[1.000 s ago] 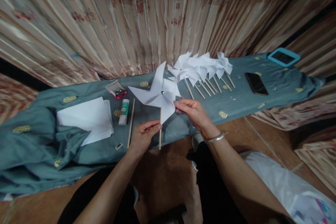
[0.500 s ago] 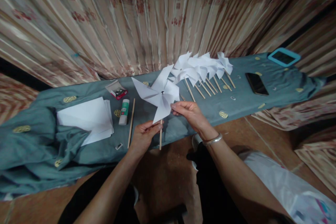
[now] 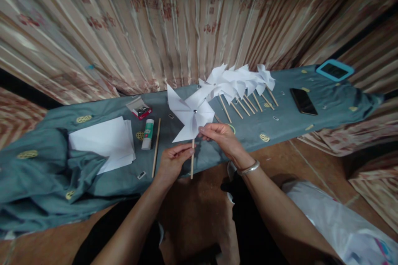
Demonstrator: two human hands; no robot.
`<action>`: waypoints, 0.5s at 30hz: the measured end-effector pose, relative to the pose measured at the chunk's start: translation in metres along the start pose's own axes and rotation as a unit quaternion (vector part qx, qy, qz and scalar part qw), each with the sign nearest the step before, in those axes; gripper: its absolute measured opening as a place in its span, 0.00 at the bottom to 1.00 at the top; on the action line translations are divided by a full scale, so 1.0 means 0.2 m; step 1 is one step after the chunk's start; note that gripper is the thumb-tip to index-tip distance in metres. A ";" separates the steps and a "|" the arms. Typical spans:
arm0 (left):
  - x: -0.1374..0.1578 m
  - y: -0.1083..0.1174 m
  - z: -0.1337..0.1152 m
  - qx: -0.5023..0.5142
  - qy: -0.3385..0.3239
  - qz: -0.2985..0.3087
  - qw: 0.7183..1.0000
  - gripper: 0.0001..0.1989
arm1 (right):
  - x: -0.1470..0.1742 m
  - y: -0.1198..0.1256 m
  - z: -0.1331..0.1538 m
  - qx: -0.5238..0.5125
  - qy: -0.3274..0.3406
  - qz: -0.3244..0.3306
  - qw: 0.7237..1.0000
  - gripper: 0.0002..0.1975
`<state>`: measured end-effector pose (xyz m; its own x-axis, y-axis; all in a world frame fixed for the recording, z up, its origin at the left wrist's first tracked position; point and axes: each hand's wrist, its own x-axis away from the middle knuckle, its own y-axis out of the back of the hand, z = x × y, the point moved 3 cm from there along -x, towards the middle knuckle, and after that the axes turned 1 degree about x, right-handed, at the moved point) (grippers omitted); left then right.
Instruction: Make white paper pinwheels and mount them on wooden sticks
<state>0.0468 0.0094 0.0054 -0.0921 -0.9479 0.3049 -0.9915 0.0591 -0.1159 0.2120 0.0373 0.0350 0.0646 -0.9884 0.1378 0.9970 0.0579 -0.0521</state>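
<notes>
A white paper pinwheel (image 3: 189, 115) with a silver pin at its centre is held up in front of me, its wooden stick pointing down. My left hand (image 3: 172, 161) pinches that stick just below the blades. With fingers closed at the lower right blade, my right hand (image 3: 222, 138) touches the paper; the fingertips are partly hidden behind one another. A bracelet circles my right wrist. Behind the held pinwheel, several finished-looking pinwheels (image 3: 239, 80) lie overlapping in a row with their sticks toward me.
Left on the green cloth (image 3: 248, 132) lie a paper stack (image 3: 102, 140), a glue stick (image 3: 147, 134), a loose wooden stick (image 3: 156, 148) and a small box of pins (image 3: 139, 108). To the right are a phone (image 3: 304, 101) and a blue-framed device (image 3: 335, 70). A white plastic bag (image 3: 329, 215) sits below.
The pinwheel's blades have turned a little on the pin. Its stick stays in my left hand, while my right hand has shifted slightly left and down along the blades.
</notes>
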 end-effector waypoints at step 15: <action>-0.03 -0.04 -0.01 0.026 0.008 0.002 1.000 0.16 | -0.03 -0.04 0.01 0.005 -0.015 -0.031 0.999 0.19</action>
<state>0.0557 0.0153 0.0070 -0.0990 -0.9423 0.3197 -0.9850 0.0470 -0.1662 0.2043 0.0434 0.0359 0.0044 -0.9854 0.1703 0.9995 -0.0012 -0.0331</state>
